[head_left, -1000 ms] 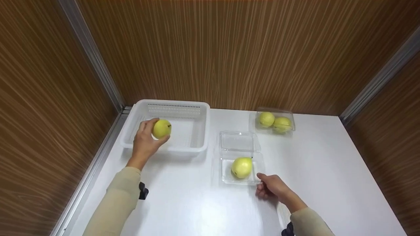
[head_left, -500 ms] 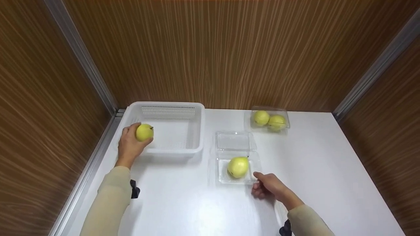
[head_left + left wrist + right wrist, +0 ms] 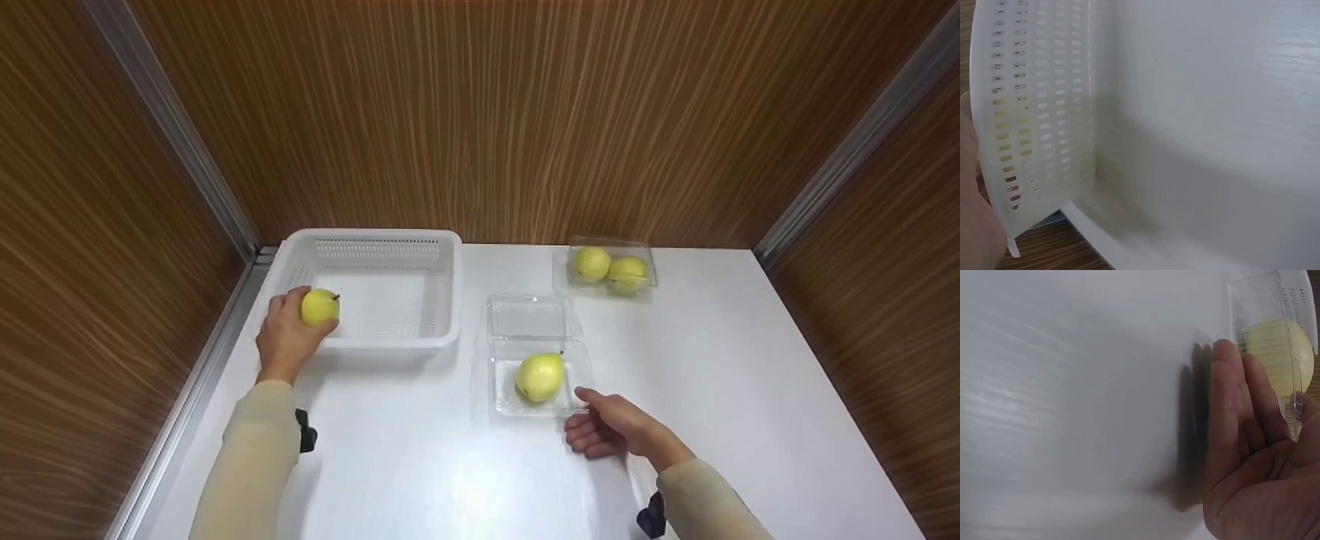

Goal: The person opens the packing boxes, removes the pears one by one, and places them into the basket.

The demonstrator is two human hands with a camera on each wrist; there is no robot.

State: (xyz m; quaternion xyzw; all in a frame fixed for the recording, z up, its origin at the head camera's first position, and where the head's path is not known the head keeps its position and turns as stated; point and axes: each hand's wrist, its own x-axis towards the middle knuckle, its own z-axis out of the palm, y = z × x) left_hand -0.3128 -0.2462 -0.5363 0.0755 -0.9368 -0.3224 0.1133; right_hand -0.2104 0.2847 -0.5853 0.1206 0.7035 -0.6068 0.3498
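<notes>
In the head view my left hand (image 3: 286, 337) grips a yellow pear (image 3: 320, 307) over the near left corner of a white slotted basket (image 3: 455, 300). The left wrist view shows the basket's side wall (image 3: 1050, 107), with yellow behind its slots and part of the hand (image 3: 977, 208) at the edge. A second pear (image 3: 540, 376) lies in an open clear clamshell box (image 3: 504, 409), its lid (image 3: 529, 316) folded back. My right hand (image 3: 611, 424) is by the box's near right corner, thumb at the rim. Its fingers are nearly straight, below the box edge in the right wrist view.
At the back right, near the wooden back panel (image 3: 465, 120), stands another clear box (image 3: 651, 271) holding two pears (image 3: 592, 263). Wood-grain panels close in the white table (image 3: 420, 457) at the left and right. Something pale and ridged (image 3: 643, 480) lies beneath my right wrist.
My left hand has carried its pear leftward and lower into the basket's near left corner. The right fingers have uncurled beside the box. The head view has shifted a little.
</notes>
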